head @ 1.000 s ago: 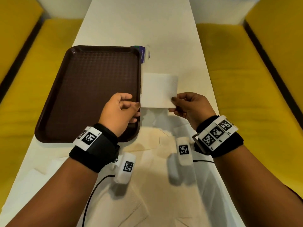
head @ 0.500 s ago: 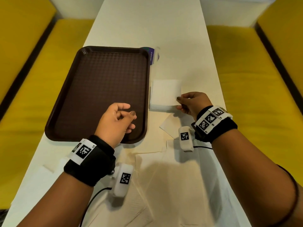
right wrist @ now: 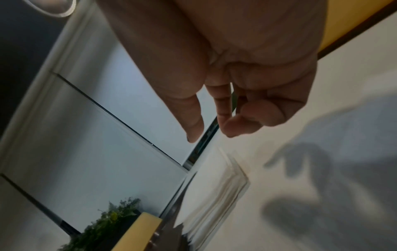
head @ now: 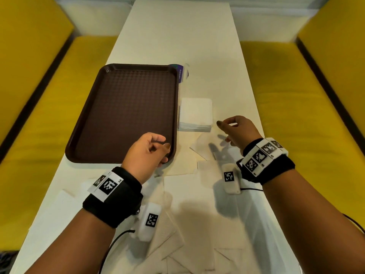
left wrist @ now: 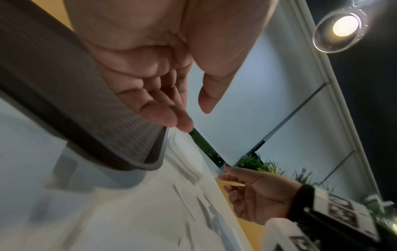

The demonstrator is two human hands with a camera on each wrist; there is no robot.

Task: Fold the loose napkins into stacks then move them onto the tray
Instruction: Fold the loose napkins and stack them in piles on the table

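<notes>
A small stack of folded white napkins lies on the white table just right of the brown tray, which holds nothing. Several loose unfolded napkins are spread over the near part of the table. My left hand hovers above the tray's near right corner with loosely curled fingers and holds nothing. My right hand hangs a little right of and nearer than the stack, fingers relaxed, also holding nothing. The left wrist view shows the tray's rim and the stack's edge; the stack also appears below my right fingers.
A purple and white packet lies at the tray's far right corner. Yellow bench seats run along both sides of the narrow table. Cables trail from the wrist cameras near the table's front.
My right hand has let go of the folded napkin, now lying on the stack, and drawn back to the right. The left hand has pulled back toward the tray's near corner.
</notes>
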